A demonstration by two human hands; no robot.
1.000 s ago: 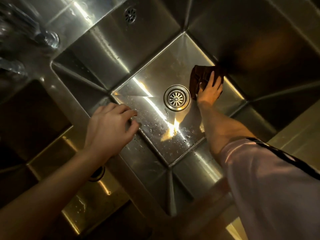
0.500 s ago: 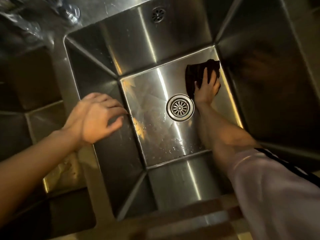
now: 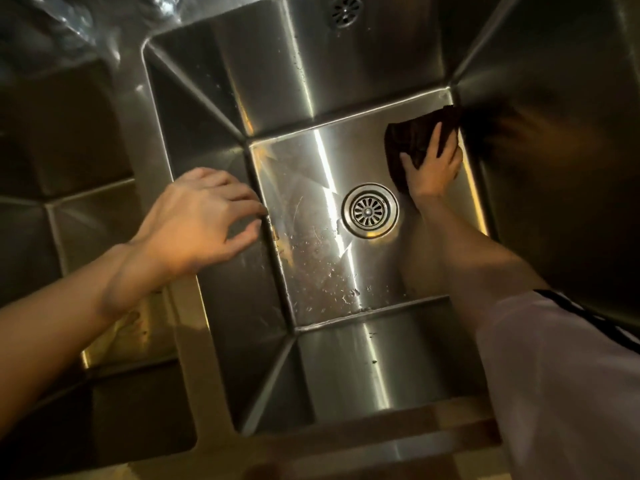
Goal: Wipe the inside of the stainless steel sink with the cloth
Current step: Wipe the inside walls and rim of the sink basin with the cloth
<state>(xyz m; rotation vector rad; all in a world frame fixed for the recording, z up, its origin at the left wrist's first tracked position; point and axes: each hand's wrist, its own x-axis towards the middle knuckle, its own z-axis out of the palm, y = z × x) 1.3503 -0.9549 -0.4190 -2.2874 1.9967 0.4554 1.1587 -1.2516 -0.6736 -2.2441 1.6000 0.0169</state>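
Note:
A deep stainless steel sink (image 3: 311, 265) fills the view, its flat bottom wet with droplets and a round drain (image 3: 369, 210) near the middle. My right hand (image 3: 433, 164) presses a dark brown cloth (image 3: 408, 140) flat on the sink bottom, in the far right corner beside the right wall. My left hand (image 3: 204, 220) hovers over the sink's left rim with its fingers spread and curled, holding nothing.
A second basin (image 3: 86, 244) lies to the left, past the dividing rim. An overflow grille (image 3: 346, 10) sits high on the far wall. Crumpled clear plastic (image 3: 76, 22) lies at the top left. The sink's front rim (image 3: 346, 445) runs along the bottom.
My right hand has slid the cloth from beside the drain toward the far right corner. The view has turned, and my left hand stays over the left rim.

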